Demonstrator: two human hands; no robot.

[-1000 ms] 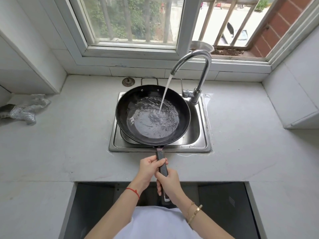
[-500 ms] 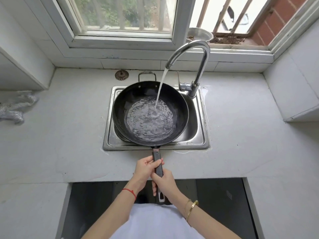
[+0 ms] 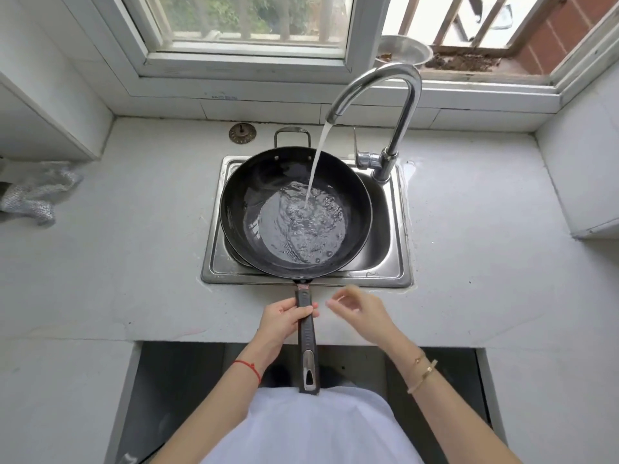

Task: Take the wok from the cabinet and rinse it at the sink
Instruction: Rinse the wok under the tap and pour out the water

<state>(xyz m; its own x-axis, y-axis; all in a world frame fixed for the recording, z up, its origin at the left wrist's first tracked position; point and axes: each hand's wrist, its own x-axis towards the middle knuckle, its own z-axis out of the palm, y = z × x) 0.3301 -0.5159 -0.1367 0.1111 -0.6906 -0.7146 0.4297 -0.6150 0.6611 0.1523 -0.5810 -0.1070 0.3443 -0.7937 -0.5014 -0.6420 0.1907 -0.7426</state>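
Observation:
A black wok rests over the small steel sink, with a pool of water in its bottom. Water runs from the curved tap into the wok. Its long black handle points toward me across the counter's front edge. My left hand grips the handle near the wok. My right hand hovers just right of the handle, fingers loosely spread, holding nothing.
A crumpled silver cloth lies on the white counter at the far left. A round drain strainer sits behind the sink. A metal bowl stands on the window ledge. An open dark cabinet recess lies below the counter.
My right hand has let go of the wok handle and moved off to the right. The left hand keeps its grip. More water has gathered in the wok.

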